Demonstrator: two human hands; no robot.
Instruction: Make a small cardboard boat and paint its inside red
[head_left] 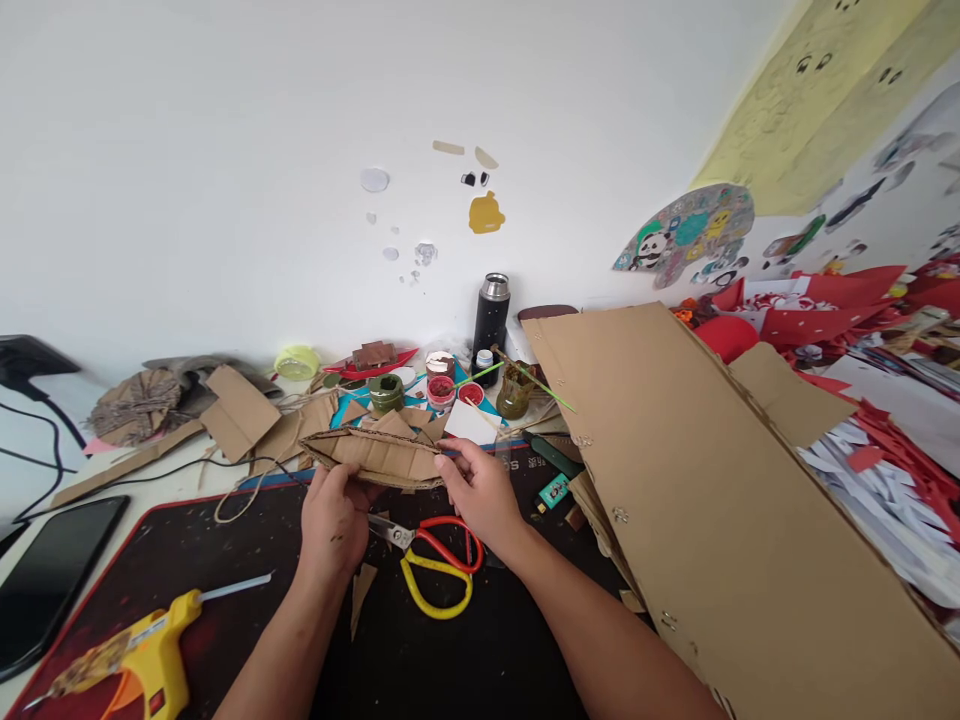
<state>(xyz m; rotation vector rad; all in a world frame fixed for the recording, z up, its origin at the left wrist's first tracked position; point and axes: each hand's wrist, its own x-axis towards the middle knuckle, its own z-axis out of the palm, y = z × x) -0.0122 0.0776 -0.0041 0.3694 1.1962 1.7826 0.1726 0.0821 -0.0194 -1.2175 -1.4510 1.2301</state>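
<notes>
A small boat-shaped cardboard piece [375, 457], pointed at its left end and with raised edges, is held up over the dark mat. My left hand [336, 515] grips its lower left side, the fingers partly hidden beneath it. At its right end my right hand [480, 490] pinches the edge between thumb and fingers. Scissors [437, 565] with one red and one yellow handle loop lie on the mat below, between my forearms. Beside them rests a thin cardboard scrap [363, 598].
A yellow glue gun [154, 650] and a phone [56, 580] lie at left. Paint jars [387, 393], a black thermos [491, 318] and cardboard scraps [240, 412] stand along the wall. A large cardboard sheet [720, 500] leans across the right, near a green utility knife [553, 453].
</notes>
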